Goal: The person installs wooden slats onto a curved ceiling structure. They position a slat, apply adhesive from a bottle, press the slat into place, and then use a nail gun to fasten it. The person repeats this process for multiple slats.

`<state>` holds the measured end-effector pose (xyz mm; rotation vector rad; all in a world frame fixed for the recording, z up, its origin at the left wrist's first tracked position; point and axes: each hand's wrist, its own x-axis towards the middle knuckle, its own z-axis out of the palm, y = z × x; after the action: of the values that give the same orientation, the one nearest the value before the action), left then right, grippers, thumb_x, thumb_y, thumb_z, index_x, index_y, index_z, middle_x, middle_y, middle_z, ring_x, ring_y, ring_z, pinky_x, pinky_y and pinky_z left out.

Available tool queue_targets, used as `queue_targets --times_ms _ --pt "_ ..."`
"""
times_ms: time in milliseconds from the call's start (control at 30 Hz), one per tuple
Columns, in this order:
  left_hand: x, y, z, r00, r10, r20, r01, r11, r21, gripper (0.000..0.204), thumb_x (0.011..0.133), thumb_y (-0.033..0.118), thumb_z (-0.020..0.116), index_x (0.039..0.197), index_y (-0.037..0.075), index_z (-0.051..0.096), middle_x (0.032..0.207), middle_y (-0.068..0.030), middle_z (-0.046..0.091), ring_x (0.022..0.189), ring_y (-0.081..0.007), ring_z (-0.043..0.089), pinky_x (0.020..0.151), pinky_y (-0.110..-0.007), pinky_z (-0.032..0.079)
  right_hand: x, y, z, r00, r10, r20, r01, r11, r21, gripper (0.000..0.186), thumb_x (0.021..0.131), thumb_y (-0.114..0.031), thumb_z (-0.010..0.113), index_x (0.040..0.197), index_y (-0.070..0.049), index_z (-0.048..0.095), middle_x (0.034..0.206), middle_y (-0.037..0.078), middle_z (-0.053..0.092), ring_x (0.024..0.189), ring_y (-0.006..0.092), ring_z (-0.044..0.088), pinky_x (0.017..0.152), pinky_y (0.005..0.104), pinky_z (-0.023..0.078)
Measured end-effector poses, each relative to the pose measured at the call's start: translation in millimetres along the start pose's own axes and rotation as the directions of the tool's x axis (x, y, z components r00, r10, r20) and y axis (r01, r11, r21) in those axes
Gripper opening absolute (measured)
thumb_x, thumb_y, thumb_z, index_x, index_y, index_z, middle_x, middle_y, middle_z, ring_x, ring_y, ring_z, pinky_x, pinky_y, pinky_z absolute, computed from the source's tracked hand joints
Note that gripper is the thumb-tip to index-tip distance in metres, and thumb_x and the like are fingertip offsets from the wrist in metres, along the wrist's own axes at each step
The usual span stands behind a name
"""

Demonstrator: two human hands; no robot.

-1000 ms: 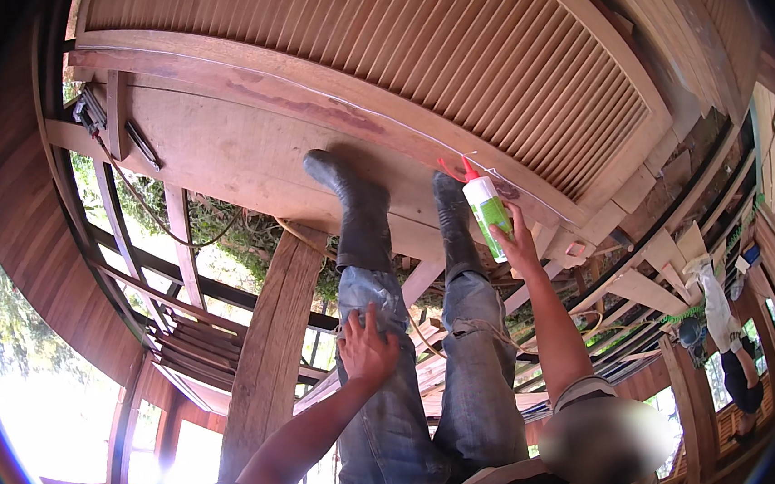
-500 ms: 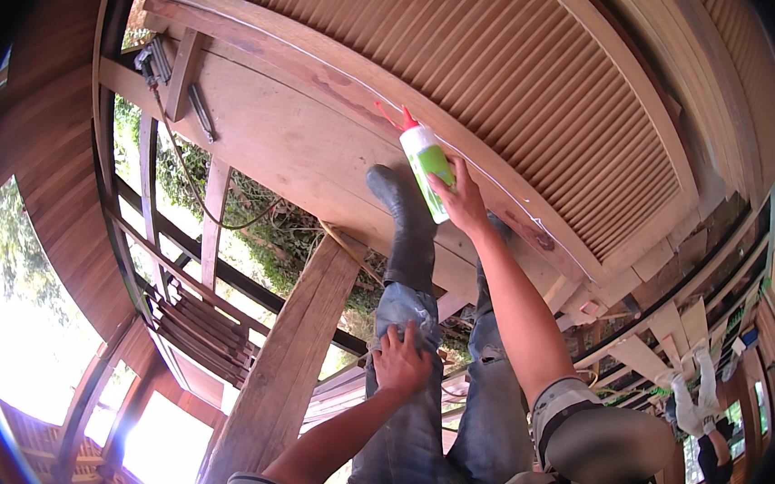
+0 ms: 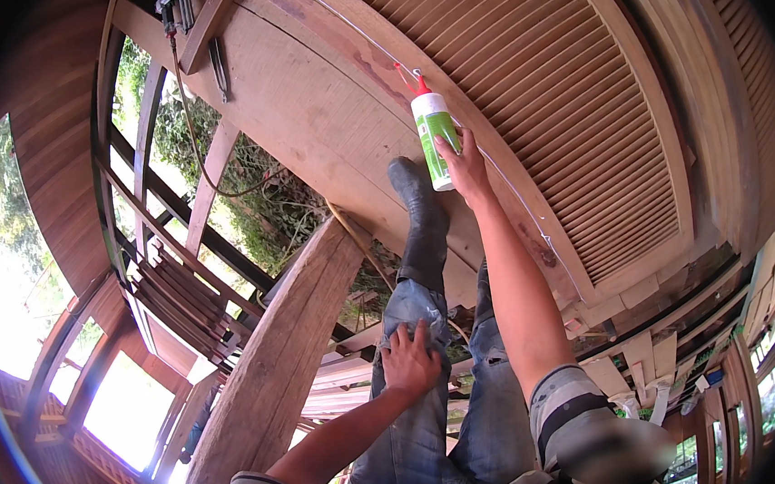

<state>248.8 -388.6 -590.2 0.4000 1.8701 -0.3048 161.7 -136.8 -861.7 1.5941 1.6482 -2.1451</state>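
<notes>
My right hand (image 3: 462,165) is wrapped round a white and green bottle (image 3: 433,120) with a red nozzle, held at the slatted panel's long curved wooden frame (image 3: 544,202). The nozzle is at a thin white bead (image 3: 371,38) that runs along this frame, with small squiggles in places. My left hand (image 3: 409,359) lies with fingers spread on the left thigh of my jeans (image 3: 411,308), near the knee. My left boot (image 3: 417,208) rests on the plywood board (image 3: 320,133) beside the frame.
A nail gun (image 3: 176,6) with a hose and a dark bar (image 3: 219,69) sit at the upper left. A thick timber beam (image 3: 258,389) runs beside my left leg. Open framing with greenery below lies at the left. Stacked boards (image 3: 651,358) are at the lower right.
My right hand has moved the bottle upward along the frame, away from me, and the view has turned. My left hand stays on my leg.
</notes>
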Motion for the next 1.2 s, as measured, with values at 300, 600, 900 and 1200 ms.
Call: queue_targets --times_ms 300,600,900,1200 --pt "-0.3 4.6 -4.2 1.0 -0.006 -0.005 0.006 1.0 -0.022 0.072 0.092 0.033 0.065 0.158 0.014 0.047 0.151 -0.0243 0.048 0.142 -0.0426 0.048 0.111 -0.063 0.041 -27.0 4.7 -27.6 0.994 0.113 0.004 -0.112 0.99 -0.083 0.062 0.102 -0.045 0.072 0.14 0.0 0.052 0.126 0.018 0.068 0.112 0.025 0.067 0.094 0.0378 0.053" --pt "-0.8 5.9 -2.7 1.0 0.001 0.003 -0.001 1.0 -0.01 0.073 0.092 0.033 0.066 0.159 0.013 0.046 0.152 -0.024 0.047 0.14 -0.0424 0.048 0.11 -0.063 0.041 -54.5 -2.6 -57.6 0.866 0.413 0.28 -0.499 0.688 0.527 0.051 0.105 -0.041 0.068 0.142 -0.008 0.054 0.111 0.013 0.07 0.094 0.0234 0.074 0.062 0.0386 0.062" --pt "-0.4 6.7 8.2 1.0 -0.001 -0.015 0.001 0.999 0.043 0.074 0.09 0.033 0.067 0.159 0.014 0.045 0.151 -0.0233 0.047 0.14 -0.0426 0.047 0.11 -0.063 0.04 -75.8 -55.8 -72.3 0.985 0.088 -0.145 -0.167 0.659 -0.733 0.066 0.098 -0.044 0.072 0.156 -0.021 0.052 0.111 0.022 0.073 0.103 0.0424 0.074 0.09 0.0526 0.057" --pt "0.3 15.0 9.4 1.0 -0.007 -0.024 0.009 0.996 0.092 0.077 0.088 0.034 0.068 0.159 0.013 0.045 0.151 -0.0232 0.046 0.14 -0.0424 0.047 0.11 -0.064 0.039 -95.1 -73.5 -160.0 0.998 0.069 -0.01 -0.066 0.887 -0.458 0.06 0.093 -0.039 0.082 0.143 -0.011 0.065 0.123 0.02 0.074 0.1 0.0343 0.077 0.088 0.0431 0.06"
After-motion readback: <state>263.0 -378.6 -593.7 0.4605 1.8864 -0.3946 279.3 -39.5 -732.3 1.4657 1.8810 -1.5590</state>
